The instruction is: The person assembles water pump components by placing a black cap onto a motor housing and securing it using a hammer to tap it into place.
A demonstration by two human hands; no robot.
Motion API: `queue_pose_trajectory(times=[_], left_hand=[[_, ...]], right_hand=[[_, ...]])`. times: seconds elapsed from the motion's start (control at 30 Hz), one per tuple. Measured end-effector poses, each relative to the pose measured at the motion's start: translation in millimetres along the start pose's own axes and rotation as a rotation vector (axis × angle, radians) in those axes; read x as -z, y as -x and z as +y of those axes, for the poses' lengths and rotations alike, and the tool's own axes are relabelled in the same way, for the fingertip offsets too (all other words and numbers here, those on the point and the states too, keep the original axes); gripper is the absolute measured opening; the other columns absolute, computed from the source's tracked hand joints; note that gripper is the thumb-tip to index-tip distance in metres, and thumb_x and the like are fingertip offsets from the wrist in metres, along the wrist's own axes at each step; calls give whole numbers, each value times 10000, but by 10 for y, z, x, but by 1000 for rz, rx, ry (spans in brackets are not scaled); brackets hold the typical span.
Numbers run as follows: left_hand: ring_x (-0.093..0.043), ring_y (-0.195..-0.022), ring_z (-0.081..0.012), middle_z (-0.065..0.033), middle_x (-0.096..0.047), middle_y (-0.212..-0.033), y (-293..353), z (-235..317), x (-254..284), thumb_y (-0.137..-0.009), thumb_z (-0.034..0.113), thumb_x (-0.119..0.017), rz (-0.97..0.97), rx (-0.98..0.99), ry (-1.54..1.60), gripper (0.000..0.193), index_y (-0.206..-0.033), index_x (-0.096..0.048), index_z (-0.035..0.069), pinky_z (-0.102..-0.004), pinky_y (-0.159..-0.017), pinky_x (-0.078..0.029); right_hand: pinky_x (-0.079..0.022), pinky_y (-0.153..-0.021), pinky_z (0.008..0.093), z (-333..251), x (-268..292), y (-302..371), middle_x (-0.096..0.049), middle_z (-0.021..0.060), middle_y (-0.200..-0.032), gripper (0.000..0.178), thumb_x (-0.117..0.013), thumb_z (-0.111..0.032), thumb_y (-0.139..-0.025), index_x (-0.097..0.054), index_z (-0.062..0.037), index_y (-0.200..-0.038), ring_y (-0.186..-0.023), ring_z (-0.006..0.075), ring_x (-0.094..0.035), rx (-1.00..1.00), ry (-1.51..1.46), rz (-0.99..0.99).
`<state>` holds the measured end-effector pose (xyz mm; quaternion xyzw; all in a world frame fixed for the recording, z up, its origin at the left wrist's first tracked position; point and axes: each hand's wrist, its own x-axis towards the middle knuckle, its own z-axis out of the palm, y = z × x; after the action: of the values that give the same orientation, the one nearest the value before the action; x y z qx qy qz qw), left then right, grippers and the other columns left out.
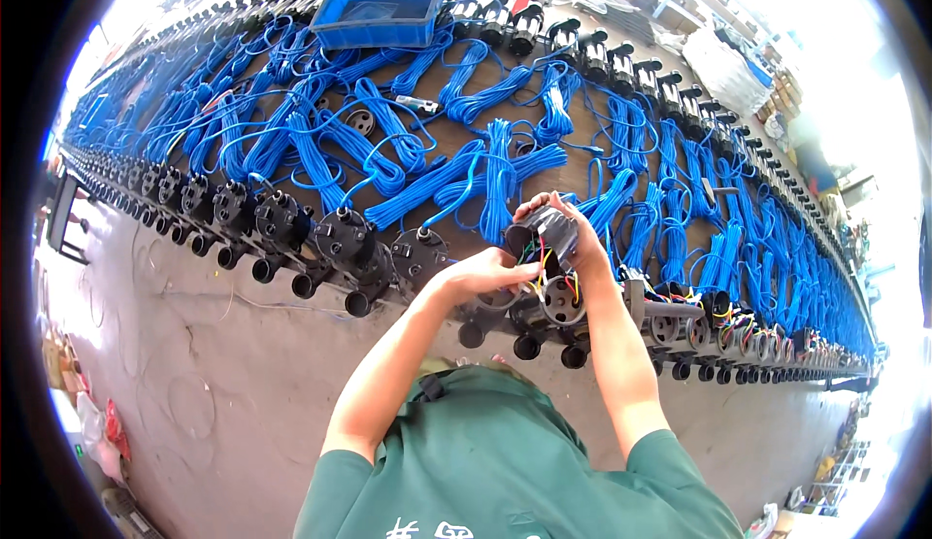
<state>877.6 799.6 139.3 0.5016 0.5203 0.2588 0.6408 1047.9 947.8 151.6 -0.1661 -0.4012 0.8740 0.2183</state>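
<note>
My right hand (585, 238) is wrapped round a black cylindrical housing (553, 225), tilted over the near edge of the bench. Its open end faces my left hand. Thin coloured wires (541, 255), yellow, red and green among them, hang from the housing. They run down to a round grey pump body (563, 302) with holes in its end. My left hand (488, 273) is closed at these wires, thumb and fingertips together; the exact grip is partly hidden. Beside my left hand stands a capped black pump (419, 255) with a blue cable leaving its top.
Coiled blue cables (498, 175) cover the bench (592, 151). Rows of black pumps (282, 217) line its near and far edges. To my right, several uncapped grey bodies (697, 330) show loose wires. A blue plastic crate (379, 10) sits at the far side.
</note>
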Motion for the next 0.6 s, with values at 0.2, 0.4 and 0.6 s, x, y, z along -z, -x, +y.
queue_pose_trajectory(times=[0.2, 0.4, 0.6], left_hand=[[-570, -804, -91, 1, -695, -890, -74, -277, -55, -877, 654, -778, 101, -9, 217, 645, -1063, -774, 36, -286, -706, -462], [-589, -757, -107, -19, -706, -865, 172, 128, -96, -790, 411, -855, 126, -22, 141, 469, -1055, -782, 31, -289, -698, -462], [-657, -863, -334, -145, -728, -913, 221, 217, -334, -682, 356, -864, 554, -16, -398, 424, -940, -789, 27, -412, -817, -534]], right_hand=[[-581, -920, 356, -234, -385, 92, -750, 118, -1115, 497, -658, -517, -1018, -720, -34, -1117, -1004, 198, -728, -37, 401, -114], [-567, -925, 338, -256, -264, 182, -750, 98, -1095, 432, -650, -456, -1038, -701, -34, -1113, -993, 172, -718, -119, 519, -115], [-547, -901, 291, -160, -310, 230, -756, 65, -1055, 470, -612, -474, -1060, -734, -22, -1096, -949, 132, -707, -56, 657, -36]])
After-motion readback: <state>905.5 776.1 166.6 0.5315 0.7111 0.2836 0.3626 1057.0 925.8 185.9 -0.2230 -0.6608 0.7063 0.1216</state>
